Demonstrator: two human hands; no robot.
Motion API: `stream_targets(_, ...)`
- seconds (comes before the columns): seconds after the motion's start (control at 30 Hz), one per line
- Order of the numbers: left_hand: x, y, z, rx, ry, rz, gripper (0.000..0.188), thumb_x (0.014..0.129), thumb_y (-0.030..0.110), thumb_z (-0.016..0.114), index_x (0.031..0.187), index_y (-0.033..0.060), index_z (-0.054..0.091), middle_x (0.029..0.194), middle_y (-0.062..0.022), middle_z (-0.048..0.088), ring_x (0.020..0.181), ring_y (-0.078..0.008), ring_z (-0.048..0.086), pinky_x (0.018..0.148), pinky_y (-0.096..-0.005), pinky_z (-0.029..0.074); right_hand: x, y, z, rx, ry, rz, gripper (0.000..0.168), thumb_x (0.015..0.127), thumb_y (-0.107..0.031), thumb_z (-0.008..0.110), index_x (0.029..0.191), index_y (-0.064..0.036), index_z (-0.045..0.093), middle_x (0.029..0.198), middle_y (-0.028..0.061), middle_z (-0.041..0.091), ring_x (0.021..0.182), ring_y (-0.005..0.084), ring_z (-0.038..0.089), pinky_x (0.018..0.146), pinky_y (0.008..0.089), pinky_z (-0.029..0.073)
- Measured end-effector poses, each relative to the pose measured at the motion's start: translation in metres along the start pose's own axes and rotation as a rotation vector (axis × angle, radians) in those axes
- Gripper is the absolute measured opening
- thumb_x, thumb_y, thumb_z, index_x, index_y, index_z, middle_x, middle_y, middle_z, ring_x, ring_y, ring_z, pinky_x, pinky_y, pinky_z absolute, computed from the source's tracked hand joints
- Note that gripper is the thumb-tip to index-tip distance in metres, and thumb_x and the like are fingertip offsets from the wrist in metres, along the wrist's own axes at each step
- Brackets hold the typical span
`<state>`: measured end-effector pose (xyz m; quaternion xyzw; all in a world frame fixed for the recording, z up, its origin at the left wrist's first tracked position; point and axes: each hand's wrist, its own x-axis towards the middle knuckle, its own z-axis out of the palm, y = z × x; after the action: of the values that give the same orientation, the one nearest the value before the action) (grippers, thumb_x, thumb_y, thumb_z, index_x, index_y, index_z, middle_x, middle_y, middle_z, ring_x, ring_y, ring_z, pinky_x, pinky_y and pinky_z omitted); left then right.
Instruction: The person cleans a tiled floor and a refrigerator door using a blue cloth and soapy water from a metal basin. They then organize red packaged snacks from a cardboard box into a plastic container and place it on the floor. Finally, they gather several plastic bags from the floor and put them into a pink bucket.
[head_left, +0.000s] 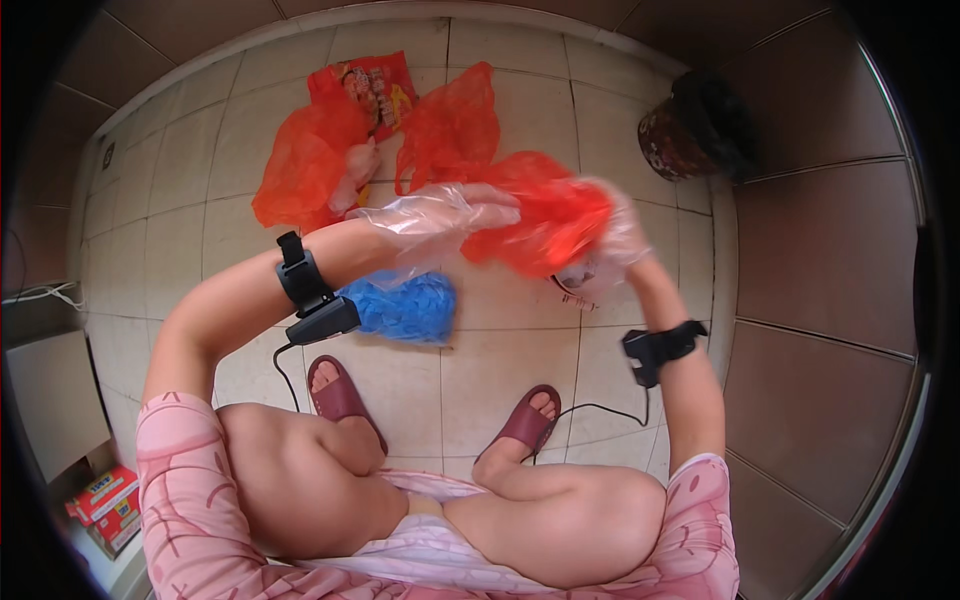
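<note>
Both hands wear clear, thin plastic gloves. My right hand (622, 232) is closed on a crumpled red plastic bag (551, 214), its shape blurred. My left hand (469, 214) reaches to the bag's left side with its fingers stretched out; whether it grips the film is unclear. Below my right hand a round container (577, 277) with printing is partly hidden. Two more red plastic bags (292, 165) (454, 124) lie on the floor beyond my left hand, by a red printed food packet (382, 90). Whitish crumpled plastic (356, 172) lies against the left bag. A blue plastic bundle (405, 307) rests below my left forearm.
A dark waste bin (675, 135) with a black liner stands at the upper right by the brown tiled wall (825, 247). Red boxes (112, 506) are at the lower left, near a pale cabinet (56, 405). Cables hang from both wrist straps near my feet.
</note>
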<state>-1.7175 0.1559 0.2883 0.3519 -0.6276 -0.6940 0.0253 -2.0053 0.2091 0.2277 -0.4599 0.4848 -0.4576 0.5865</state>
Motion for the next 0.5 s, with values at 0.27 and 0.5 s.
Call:
stream_targets(0.27, 0.039, -0.057, -0.019, -0.054, 0.431, -0.303, 0.036, 0.095, 0.031, 0.053, 0.122, 0.01, 0.065, 0.118, -0.0054, 0.065, 0.109, -0.0188, 0.061, 0.09, -0.0328, 0.047, -0.033, 0.046, -0.068, -1.502, -0.087, 0.253, 0.027, 0.08, -0.011, 0.063, 0.102, 0.003, 0.069, 0.105, 0.021, 0.069, 0.096, 0.0329, 0.069, 0.076, 0.0455, 0.057)
stream_targets(0.5, 0.066, -0.101, -0.034, 0.455, 0.463, -0.324, 0.031, 0.092, 0.025, 0.05, 0.109, 0.0059, 0.067, 0.113, -0.0194, 0.066, 0.109, -0.032, 0.063, 0.089, -0.0419, 0.05, -0.009, 0.057, 0.0, -1.882, -0.652, 0.558, 0.041, 0.074, -0.028, 0.075, 0.107, -0.004, 0.073, 0.114, 0.0149, 0.069, 0.11, 0.0246, 0.066, 0.089, 0.04, 0.056)
